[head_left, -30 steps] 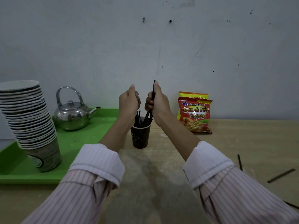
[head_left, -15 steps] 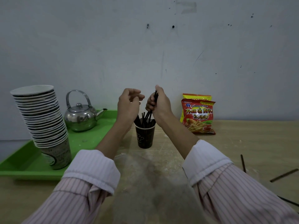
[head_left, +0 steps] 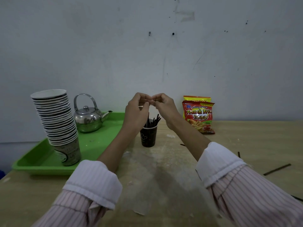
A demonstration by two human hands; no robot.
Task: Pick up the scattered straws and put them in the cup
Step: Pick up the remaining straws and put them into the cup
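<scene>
- Green plastic tray carries a stacked paper-cup tower and steel kettle; red snack bag stands right.
- Dark paper cup on the wooden tabletop holds black straws, near-upright, fanning rightward.
- Loose black straw lies flat, diagonal, at right.
- Left hand and right hand hover above the cup, fingertips meeting, grasping nothing visible.

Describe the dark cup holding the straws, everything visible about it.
The dark cup looks like a black or dark brown paper cup with a pale inner rim and a faint light line drawing on its side. It tapers toward the base and stands upright on the wooden table, just right of the green tray. Several black straws stick out, leaning. Both hands hover above, apparently not touching it.
</scene>
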